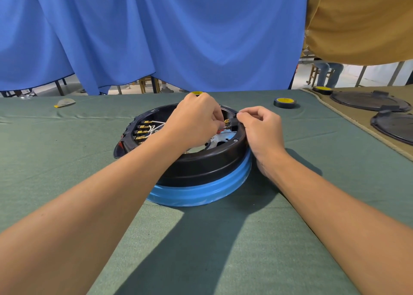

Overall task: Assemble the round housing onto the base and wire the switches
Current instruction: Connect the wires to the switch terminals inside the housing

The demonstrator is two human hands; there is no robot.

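The round black housing (201, 165) sits on a blue base (201, 194) in the middle of the green table. Inside its left wall, a row of switches carries brass terminals (143, 130) with white wires (154, 127). My left hand (194, 120) reaches into the housing from above and pinches a brass wire connector (226, 123) at the right inner wall. My right hand (261, 131) rests over the right rim, its finger and thumb pinching a small black switch (233, 124) where the connector meets it. A red part under my left hand is mostly hidden.
A roll of black tape with a yellow core (285, 102) lies behind the housing on the right; another roll (196, 92) peeks out behind my left hand. Flat black lids (368, 101) lie on a tan mat at the far right. Blue cloth (156, 37) hangs behind the table.
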